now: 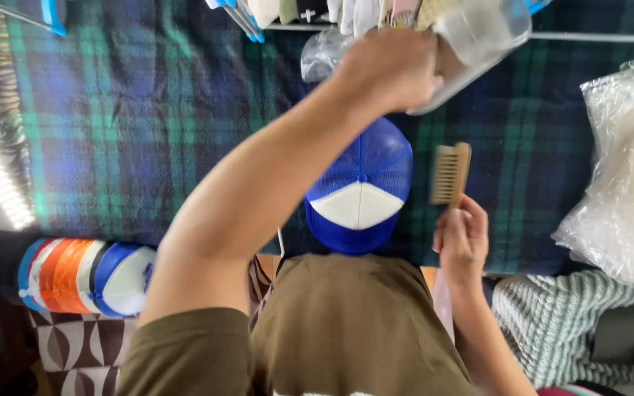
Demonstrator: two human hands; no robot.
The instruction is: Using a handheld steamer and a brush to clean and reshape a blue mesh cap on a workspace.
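Hands work over a plaid blanket (126,117): the left hand (390,66) is closed around a clear plastic container (478,40), reaching far forward; the right hand (462,238) has its grip shut on the handle of a wooden brush (450,174), bristles facing left. One blue-and-white cap (361,192) lies between them, just beside the brush. Judging from this, steady brushing would go best with the cap held flat and strokes kept short. Count: one brush, one container, one cap here, plus a stack of caps (86,275) at the left, perhaps four.
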